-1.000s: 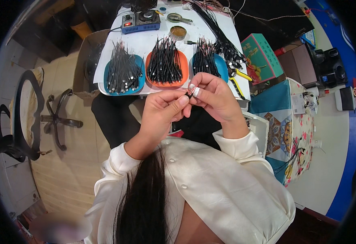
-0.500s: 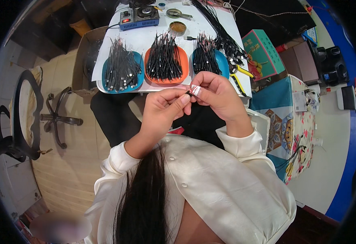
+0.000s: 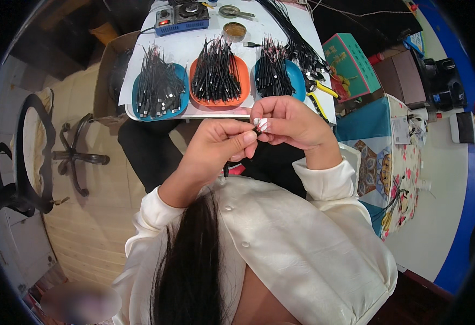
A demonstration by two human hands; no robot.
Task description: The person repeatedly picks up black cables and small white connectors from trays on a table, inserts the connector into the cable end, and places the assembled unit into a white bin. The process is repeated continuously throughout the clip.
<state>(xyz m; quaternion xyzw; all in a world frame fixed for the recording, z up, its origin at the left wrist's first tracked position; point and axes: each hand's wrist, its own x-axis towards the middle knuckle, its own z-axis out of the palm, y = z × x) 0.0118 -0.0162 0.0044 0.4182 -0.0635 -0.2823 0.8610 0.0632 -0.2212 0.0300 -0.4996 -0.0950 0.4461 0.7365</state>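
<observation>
In front of my chest, my left hand [image 3: 218, 145] pinches a short black cable [image 3: 226, 169] between thumb and forefinger; its lower end hangs below the palm. My right hand [image 3: 298, 128] meets it, thumb and forefinger closed on the thin reddish wires at the cable's stripped end. Something white, perhaps tape, shows at the right fingertips; the fingers hide much of the wires. Just beyond, bundles of similar black cables lie in a left blue tray [image 3: 183, 103], an orange tray [image 3: 244, 81] and a right blue tray [image 3: 298, 81].
A blue box-shaped heater with a round top [image 3: 182, 21] stands at the table's back left. Near it are a small round tin [image 3: 234, 31] and a metal strainer-like tool [image 3: 235, 11]. Yellow-handled pliers [image 3: 324, 89] and a green carton [image 3: 351, 65] are at right.
Both hands have shifted slightly, staying together. The cable's lower end now shows below my left hand. The table and trays sit a little higher and further left in view.
</observation>
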